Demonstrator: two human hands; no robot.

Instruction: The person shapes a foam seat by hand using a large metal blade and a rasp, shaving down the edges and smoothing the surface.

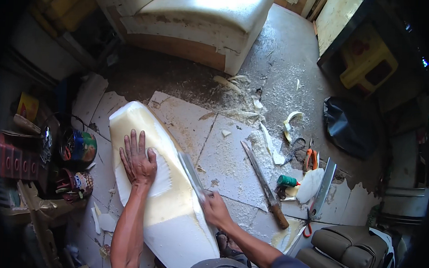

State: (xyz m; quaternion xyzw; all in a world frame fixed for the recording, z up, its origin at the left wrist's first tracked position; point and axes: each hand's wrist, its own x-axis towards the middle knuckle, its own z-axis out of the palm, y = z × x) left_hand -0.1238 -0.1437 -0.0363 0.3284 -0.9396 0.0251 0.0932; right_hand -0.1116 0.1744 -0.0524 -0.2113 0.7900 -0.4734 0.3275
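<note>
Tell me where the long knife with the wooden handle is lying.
In the head view, the wooden-handled knife lies on the floor tiles to the right of the foam block, beyond the right hand and left of a green bottle.

Far left, near the picture's rim: a small yellow carton (28, 105) with a dark printed mark, standing tilted against the dark shelving.

Below it, a red box (13, 162) with pale round markings along its face, lying at the left edge.

Just right of these, a round tin (78, 146) on its side, with a blue label bearing green and orange patches.

Below the tin, a smaller round can (79, 182), its label red and white with a blue patch, next to a clutter of scraps.

Print on all four is too small to make out. No signs or screens visible.
</note>
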